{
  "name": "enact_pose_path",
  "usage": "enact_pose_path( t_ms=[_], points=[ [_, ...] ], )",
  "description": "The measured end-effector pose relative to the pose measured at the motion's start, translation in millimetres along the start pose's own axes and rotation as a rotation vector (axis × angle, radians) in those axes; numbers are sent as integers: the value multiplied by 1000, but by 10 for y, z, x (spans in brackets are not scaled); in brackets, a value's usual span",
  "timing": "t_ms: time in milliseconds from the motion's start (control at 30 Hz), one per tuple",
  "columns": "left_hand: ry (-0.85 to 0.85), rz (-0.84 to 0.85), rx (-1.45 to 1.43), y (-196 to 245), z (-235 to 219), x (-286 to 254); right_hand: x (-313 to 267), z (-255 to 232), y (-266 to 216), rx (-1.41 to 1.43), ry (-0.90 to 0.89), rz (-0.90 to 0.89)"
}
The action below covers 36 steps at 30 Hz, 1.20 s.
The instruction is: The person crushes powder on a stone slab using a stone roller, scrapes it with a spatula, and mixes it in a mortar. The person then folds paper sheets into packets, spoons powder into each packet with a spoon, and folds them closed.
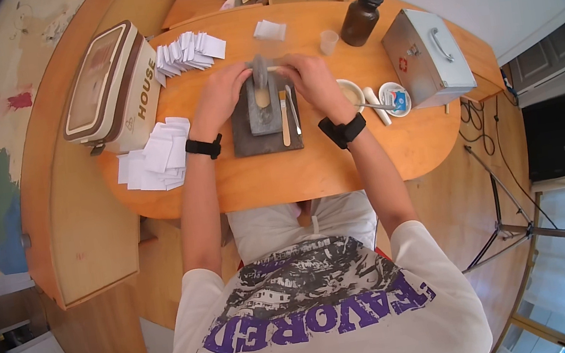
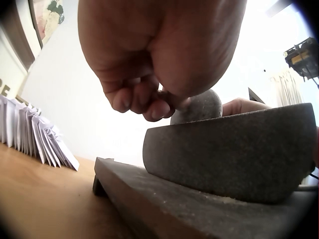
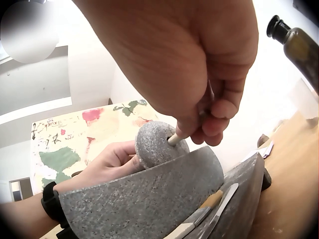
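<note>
A grey stone grinding wheel [image 1: 260, 72] stands upright in the far part of a boat-shaped stone trough [image 1: 266, 124]. Pale powder [image 1: 262, 98] lies in the trough's hollow. Through the wheel's centre runs a light axle rod [image 3: 174, 140]. My left hand [image 1: 221, 97] grips the rod on the wheel's left side, fingers curled. On the other side, my right hand [image 1: 315, 83] pinches the rod's right end between thumb and fingers. Under the trough lies a dark stone slab [image 1: 249, 141]. A flat brush [image 1: 284, 115] and a thin metal spatula [image 1: 293, 107] rest on it, right of the trough.
Folded white papers [image 1: 159, 153] lie at left, with more standing in a row [image 1: 191, 51] behind. At right are a bowl [image 1: 349, 89], a white pestle [image 1: 378, 108], a small dish [image 1: 407, 107] and a metal case [image 1: 427, 57]. A dark bottle [image 1: 360, 20] and plastic cup [image 1: 328, 42] stand behind.
</note>
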<state>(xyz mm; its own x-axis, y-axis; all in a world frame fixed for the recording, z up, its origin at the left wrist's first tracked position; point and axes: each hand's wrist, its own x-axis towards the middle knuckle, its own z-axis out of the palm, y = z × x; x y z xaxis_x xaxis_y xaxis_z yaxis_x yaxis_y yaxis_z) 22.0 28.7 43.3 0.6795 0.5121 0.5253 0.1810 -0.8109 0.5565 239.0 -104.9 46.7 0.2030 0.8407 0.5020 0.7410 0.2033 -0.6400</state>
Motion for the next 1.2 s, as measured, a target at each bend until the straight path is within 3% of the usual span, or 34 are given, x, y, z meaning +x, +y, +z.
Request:
enact_pose_path(
  t_ms=[367,500,567,900,1000,1200],
  points=[
    [-70,24,167,424,-114,-460,-427,-116,-282,-11,-143,62],
    [-101,-44,148,664,-254,-620,-567,-305,-505,88,-138,7],
    [-123,-19,139,717,-307,-590,-545,-363,-544,45,-225,56],
    [-42,-3,101,53,-2,-130,-115,3,-18,0,-49,7],
    [30,64,53,3,-7,0,-10,-22,-7,-19,-11,-15],
    [-65,28,140,150,-81,-238,-209,-2,-40,-9,-18,-44]
  ],
)
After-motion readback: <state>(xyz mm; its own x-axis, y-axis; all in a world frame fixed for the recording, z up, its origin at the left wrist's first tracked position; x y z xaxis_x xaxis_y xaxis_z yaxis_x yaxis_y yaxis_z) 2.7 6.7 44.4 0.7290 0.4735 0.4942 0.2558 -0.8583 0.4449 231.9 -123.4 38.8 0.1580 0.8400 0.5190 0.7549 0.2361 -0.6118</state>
